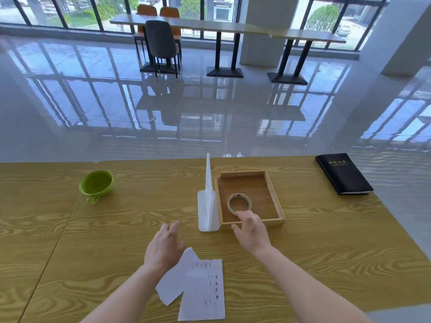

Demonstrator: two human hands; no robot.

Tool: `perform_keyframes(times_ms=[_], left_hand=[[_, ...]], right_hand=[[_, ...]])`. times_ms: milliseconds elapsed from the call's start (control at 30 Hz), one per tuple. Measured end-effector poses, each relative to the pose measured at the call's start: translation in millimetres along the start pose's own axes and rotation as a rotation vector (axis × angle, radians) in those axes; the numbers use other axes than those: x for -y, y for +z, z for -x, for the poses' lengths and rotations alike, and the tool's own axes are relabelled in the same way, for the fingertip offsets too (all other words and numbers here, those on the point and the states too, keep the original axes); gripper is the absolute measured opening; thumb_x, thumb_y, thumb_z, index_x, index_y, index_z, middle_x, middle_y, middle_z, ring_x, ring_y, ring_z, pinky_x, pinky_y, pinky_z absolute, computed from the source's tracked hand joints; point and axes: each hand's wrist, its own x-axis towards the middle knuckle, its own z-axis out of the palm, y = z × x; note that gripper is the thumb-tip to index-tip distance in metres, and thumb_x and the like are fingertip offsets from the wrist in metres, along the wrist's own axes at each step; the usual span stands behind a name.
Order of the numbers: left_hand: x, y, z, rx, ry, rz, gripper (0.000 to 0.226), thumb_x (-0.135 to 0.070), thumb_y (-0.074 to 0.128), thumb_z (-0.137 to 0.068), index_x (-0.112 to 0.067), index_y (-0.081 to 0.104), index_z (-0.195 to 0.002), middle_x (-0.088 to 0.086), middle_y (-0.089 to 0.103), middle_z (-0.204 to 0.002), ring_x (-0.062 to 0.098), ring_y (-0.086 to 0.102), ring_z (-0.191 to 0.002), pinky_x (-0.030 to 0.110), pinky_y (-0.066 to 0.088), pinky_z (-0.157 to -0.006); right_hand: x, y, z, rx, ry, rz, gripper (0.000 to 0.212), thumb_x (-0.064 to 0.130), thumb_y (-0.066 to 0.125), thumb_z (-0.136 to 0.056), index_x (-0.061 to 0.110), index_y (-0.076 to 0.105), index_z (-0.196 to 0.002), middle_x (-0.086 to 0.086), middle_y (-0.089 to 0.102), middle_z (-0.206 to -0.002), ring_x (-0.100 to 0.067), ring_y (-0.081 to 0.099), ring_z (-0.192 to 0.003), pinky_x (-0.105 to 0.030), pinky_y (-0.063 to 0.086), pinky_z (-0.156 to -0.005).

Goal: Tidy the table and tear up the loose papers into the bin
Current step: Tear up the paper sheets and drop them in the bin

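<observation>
An open office common area or canteen is showing here. Floor-to-ceiling windows (81, 10) are running along the far wall, with parked cars (342, 30) sitting outside. A long table (224, 27) on black pedestal bases is standing before them, a grey chair (161, 40) and orange chairs (147, 10) drawn up. Glossy floor tiles (163, 113) are reflecting the light, and a gold-lettered black notebook (344, 173) is lying on the near wood-grain table (116, 229).

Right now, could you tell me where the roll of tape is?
In the head view, the roll of tape lies inside the wooden tray, right of centre, just beyond the right hand.
</observation>
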Motion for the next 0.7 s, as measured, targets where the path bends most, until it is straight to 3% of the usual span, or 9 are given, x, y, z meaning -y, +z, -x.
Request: perform_keyframes(times_ms=[133, 267, 467, 567, 700], left_hand=[[13, -1, 1, 0.061, 0.024, -0.028, 0.065, -0.031, 0.054, -0.09, -0.027, 0.031, -0.15, 0.003, 0.047, -0.137, 0.022, 0.051, -0.123, 0.035, 0.05, -0.091], [27, 2, 9, 0.12, 0.047, -0.048, 0.062, -0.028, 0.052, -0.089, -0.026, 0.033, -0.148, 0.001, 0.049, -0.131, 0.02, 0.052, -0.119, 0.032, 0.05, -0.087], [45, 15, 24, 0.239, 0.154, -0.136, 0.053, -0.041, 0.063, -0.087, -0.029, 0.045, -0.135, -0.002, 0.049, -0.118, 0.019, 0.05, -0.114, 0.031, 0.051, -0.082], [50, 21, 28, 0.252, 0.226, -0.214, 0.052, -0.044, 0.067, -0.084, -0.033, 0.047, -0.131, -0.002, 0.046, -0.113, 0.02, 0.047, -0.108, 0.032, 0.049, -0.081], [56, 25, 26, 0.196, 0.299, -0.292, 0.044, -0.042, 0.07, -0.082, -0.029, 0.052, -0.12, -0.002, 0.043, -0.109, 0.021, 0.045, -0.101, 0.031, 0.043, -0.075]], right_hand=[[16, 8, 12, 0.059, 0.063, 0.004, 0.05, 0.026, 0.064, -0.095, 0.012, 0.052, -0.141, -0.009, 0.058, -0.139, -0.025, 0.05, -0.132, -0.038, 0.043, -0.111], [32, 29, 33, 0.165, 0.114, 0.036, 0.052, 0.033, 0.061, -0.095, 0.013, 0.051, -0.142, -0.01, 0.056, -0.138, -0.026, 0.049, -0.131, -0.037, 0.042, -0.109], [51, 70, 76, 0.331, 0.198, 0.143, 0.067, 0.045, 0.058, -0.093, 0.018, 0.036, -0.15, -0.007, 0.038, -0.151, -0.027, 0.033, -0.14, -0.039, 0.032, -0.115], [53, 84, 95, 0.344, 0.23, 0.157, 0.075, 0.046, 0.066, -0.088, 0.021, 0.034, -0.15, -0.003, 0.036, -0.15, -0.026, 0.031, -0.138, -0.039, 0.033, -0.115], [53, 93, 107, 0.27, 0.203, 0.177, 0.065, 0.042, 0.072, -0.085, 0.025, 0.041, -0.139, 0.004, 0.042, -0.141, -0.021, 0.037, -0.128, -0.034, 0.039, -0.108]])
